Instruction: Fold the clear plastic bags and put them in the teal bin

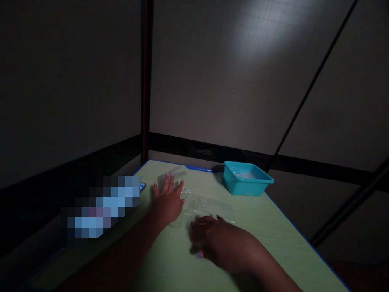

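My left hand point(168, 206) lies palm down with its fingers spread, at the left end of a clear, wrinkled plastic bag or sheet point(209, 207). Just beyond those fingertips is a greyish see-through piece point(172, 175); whether it belongs to the same plastic I cannot tell. Slightly blurred, my right hand point(214, 242) is palm down at the plastic's near edge. Its fingers are bent and its thumb stands apart, with nothing visible held. The palm side is hidden.
A teal plastic basket point(246, 187) with something whitish inside stands at the table's far right edge. The pale green table point(170, 259) has a blue rim. On the left is a pixelated area beside a small lit device's corner point(142, 186). Dark panels point(209, 89) rise behind.
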`<state>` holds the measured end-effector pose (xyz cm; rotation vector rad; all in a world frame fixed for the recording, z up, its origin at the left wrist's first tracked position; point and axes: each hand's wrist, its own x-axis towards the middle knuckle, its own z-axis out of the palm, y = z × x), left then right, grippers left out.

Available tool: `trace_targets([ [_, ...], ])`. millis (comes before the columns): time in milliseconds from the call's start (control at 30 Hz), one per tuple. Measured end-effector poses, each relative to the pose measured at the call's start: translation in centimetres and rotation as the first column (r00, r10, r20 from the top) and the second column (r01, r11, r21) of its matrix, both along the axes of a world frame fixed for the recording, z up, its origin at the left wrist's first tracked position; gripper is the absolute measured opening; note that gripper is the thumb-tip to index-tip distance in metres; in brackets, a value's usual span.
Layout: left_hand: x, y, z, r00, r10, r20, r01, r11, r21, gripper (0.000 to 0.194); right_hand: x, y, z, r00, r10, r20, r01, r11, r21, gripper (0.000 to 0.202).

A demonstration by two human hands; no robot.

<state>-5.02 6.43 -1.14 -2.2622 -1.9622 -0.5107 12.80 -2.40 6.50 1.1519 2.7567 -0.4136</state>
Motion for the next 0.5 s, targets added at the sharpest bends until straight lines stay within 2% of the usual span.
trace_targets([
  [167,0.6,-0.4,1.4,0.991,-0.114,0.066,0.107,0.99,0.096,0.059,0.2,0.5,-0.5,0.999,0.021,-0.036,-0.019,0.999,0.045,0.027],
  [267,0.7,-0.5,2.4,0.937,-0.319,0.145,0.304,0.946,0.112,0.044,0.9,1.5,-0.4,0.991,0.07,-0.114,-0.069,0.997,0.019,0.022],
  [367,0.6,-0.6,2.6,0.778,-0.569,0.267,0.577,0.815,0.055,0.038,2.1,2.9,-0.2,0.961,0.076,-0.265,-0.098,0.993,-0.069,0.025],
  [433,0.4,-0.5,2.2,0.673,-0.654,0.344,0.691,0.722,0.022,0.045,2.8,3.9,-0.1,0.934,0.012,-0.357,-0.068,0.987,-0.147,0.03],
  [500,0.3,-0.2,1.8,0.605,-0.698,0.383,0.757,0.654,-0.004,0.053,3.4,4.8,-0.1,0.899,-0.046,-0.435,-0.045,0.979,-0.197,0.036],
])
